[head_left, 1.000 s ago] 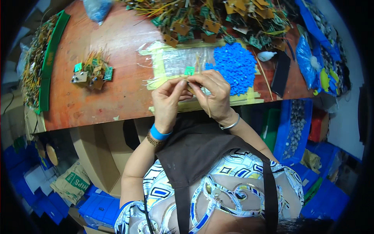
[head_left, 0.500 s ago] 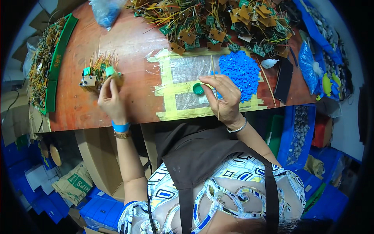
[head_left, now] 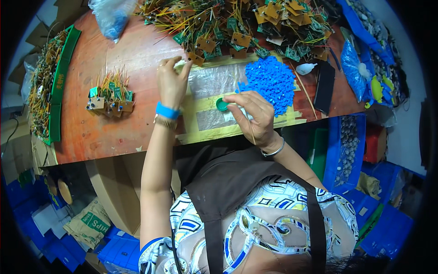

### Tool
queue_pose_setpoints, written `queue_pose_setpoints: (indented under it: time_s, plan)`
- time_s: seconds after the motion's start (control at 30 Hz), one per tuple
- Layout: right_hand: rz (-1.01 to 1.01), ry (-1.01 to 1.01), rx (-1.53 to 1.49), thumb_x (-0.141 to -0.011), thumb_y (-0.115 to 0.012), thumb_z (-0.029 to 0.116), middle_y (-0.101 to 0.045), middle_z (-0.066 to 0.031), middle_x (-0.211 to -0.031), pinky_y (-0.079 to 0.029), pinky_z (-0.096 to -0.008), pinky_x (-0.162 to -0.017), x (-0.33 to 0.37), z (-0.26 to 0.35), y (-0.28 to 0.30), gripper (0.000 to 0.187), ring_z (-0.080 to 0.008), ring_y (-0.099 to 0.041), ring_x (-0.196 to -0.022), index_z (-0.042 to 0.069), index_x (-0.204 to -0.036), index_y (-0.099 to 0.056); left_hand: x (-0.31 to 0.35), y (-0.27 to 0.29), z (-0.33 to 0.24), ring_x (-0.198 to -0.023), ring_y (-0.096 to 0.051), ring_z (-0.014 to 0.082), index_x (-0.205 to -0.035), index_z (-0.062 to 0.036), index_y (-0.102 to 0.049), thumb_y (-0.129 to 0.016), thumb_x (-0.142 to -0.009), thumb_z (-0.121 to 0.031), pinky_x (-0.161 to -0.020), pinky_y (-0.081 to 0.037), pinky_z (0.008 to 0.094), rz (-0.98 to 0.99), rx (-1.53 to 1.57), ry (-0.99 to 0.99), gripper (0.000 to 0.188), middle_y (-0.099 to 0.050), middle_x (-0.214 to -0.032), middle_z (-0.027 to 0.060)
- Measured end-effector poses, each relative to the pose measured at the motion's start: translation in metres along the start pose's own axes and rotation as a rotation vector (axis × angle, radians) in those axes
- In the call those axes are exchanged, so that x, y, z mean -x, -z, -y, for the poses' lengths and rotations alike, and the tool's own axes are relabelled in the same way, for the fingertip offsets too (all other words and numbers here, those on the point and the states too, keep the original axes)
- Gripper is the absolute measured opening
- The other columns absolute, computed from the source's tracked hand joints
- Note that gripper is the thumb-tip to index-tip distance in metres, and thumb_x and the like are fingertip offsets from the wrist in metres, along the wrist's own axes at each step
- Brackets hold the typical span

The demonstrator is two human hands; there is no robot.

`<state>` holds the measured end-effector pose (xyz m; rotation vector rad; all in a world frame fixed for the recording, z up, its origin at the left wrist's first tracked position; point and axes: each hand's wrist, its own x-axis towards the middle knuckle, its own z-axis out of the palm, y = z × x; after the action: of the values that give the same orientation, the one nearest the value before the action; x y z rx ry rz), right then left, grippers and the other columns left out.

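Observation:
My left hand (head_left: 172, 84) reaches over the table with thumb and fingers apart, close to a brown circuit board (head_left: 195, 58) at the near edge of a large heap of wired boards (head_left: 219, 32). Nothing shows between those fingers. In my right hand (head_left: 255, 114) a thin wooden stick (head_left: 253, 137) is pinched; its lower end shows below the palm, while the rest is mostly hidden. Beside the right fingertips sits a small round green cap (head_left: 222, 105). A pile of small blue pieces (head_left: 271, 84) lies just beyond this hand.
A small cluster of wired boards (head_left: 110, 98) stands on the left of the table (head_left: 109, 137). Farther left, a green-edged tray (head_left: 59, 86) holds more boards. Yellow tape (head_left: 210, 134) frames clear film. Another stick (head_left: 306, 97) and a black block (head_left: 324, 86) lie to the right.
My left hand has let go of a green board at the small cluster and moved right and away from me, toward the heap. The stick in my right hand has changed its tilt.

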<state>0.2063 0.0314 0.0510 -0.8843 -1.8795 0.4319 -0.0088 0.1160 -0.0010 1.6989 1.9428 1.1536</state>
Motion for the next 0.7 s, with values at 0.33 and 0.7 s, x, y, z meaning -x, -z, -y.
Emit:
queue_pose_setpoints:
  time_s: [0.33, 0.7]
  plan:
    - [0.191, -0.175, -0.164, -0.101, -0.050, 0.024, -0.062, -0.0121, -0.077, -0.047, -0.0320, -0.064, 0.035, -0.022, 0.015, 0.033, -0.0237, -0.060, -0.068, -0.003, -0.110, -0.066, 0.054, 0.008, -0.010, -0.069, -0.067, 0.0132, -0.103, 0.0019, -0.068, -0.069, -0.090, -0.009, -0.061, -0.055, 0.0250, 0.037, 0.550, 0.199, 0.017, -0.070, -0.081, 0.0091]
    - [0.222, -0.307, -0.217, -0.100, -0.052, 0.016, -0.066, -0.0127, -0.082, -0.048, -0.0286, -0.062, 0.046, -0.030, -0.001, 0.024, -0.0193, -0.062, -0.067, -0.003, -0.094, -0.066, 0.105, 0.030, -0.012, -0.067, -0.067, 0.0120, -0.111, 0.0067, -0.067, -0.061, -0.094, -0.001, -0.061, -0.057, 0.0249, -0.004, 0.576, 0.201, 0.020, -0.069, -0.080, 0.0084]
